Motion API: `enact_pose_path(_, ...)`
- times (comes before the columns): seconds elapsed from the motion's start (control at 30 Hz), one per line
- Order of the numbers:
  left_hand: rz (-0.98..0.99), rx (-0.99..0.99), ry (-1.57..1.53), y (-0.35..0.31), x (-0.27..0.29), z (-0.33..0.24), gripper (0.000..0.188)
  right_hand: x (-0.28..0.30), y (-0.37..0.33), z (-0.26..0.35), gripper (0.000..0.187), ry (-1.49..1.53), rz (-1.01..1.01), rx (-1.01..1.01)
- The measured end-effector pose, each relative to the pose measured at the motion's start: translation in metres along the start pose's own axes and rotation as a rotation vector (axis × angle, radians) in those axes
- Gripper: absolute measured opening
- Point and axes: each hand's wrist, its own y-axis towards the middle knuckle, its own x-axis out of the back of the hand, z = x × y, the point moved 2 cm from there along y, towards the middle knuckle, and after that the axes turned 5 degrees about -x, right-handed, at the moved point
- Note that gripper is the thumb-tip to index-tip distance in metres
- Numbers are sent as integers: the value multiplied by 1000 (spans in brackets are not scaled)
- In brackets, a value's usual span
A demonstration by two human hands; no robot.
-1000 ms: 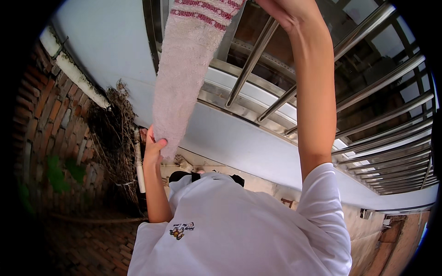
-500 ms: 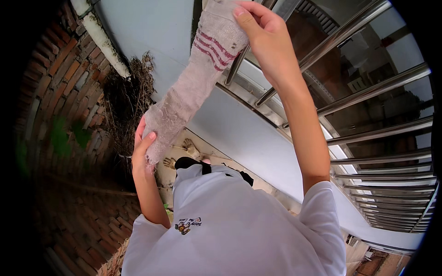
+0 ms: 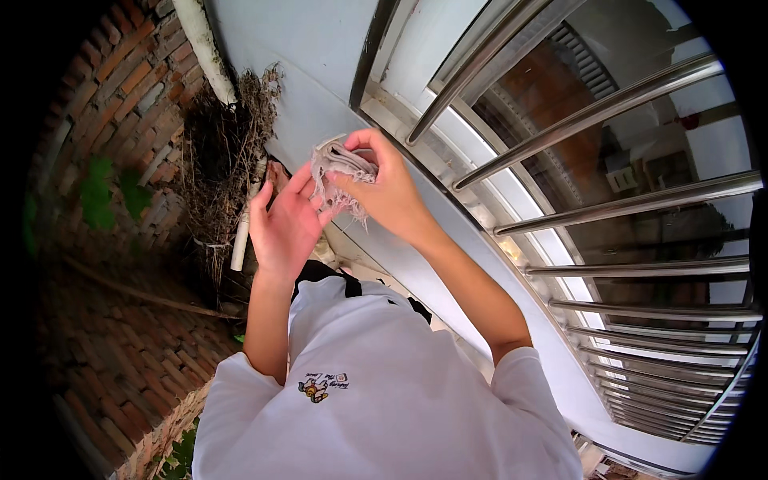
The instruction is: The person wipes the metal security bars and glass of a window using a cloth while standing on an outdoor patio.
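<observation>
Compared with half a second ago, the towel [image 3: 346, 162] is no more stretched long between two hands; it is gathered to a small folded bundle in front of the body, and both hands are nearer to each other. The right hand [image 3: 392, 192] has its fingers clamped on the bundle, probably so that the layers do not slip apart. The left hand [image 3: 288, 228] shows its palm, with fingers spread apart; some fingertips reach the towel's edge, perhaps to support it, but I cannot tell if they press. The towel looks soft and worn, greyish pink, with loose threads hanging below.

Under the hands is a white T-shirt [image 3: 384, 376], of smooth, wrinkled fabric. On the right, shiny round metal bars [image 3: 608, 110] stand before a window, maybe for protection. On the left, dry, tangled twigs [image 3: 224, 160] lean beside a rough brick wall [image 3: 120, 80], under a stained white pipe [image 3: 206, 52].
</observation>
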Motion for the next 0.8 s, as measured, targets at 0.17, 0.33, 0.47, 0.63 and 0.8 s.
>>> enact_pose_path(0.17,-229,-219,569,11,79,-10,71,32,-2,20,31,553,-89,-274)
enact_pose_path(0.33,-273,9,-61,18,79,46,74,65,-4,17,37,859,49,-283)
enact_pose_path(0.47,-371,44,-232,11,19,58,70,81,4,3,37,659,-43,-403)
enact_pose_path(0.63,-319,-13,-46,16,9,48,57,81,8,-14,27,296,-262,-249)
enact_pose_path(0.8,-259,-103,215,15,-25,56,48,16,-4,-10,25,-376,-420,127)
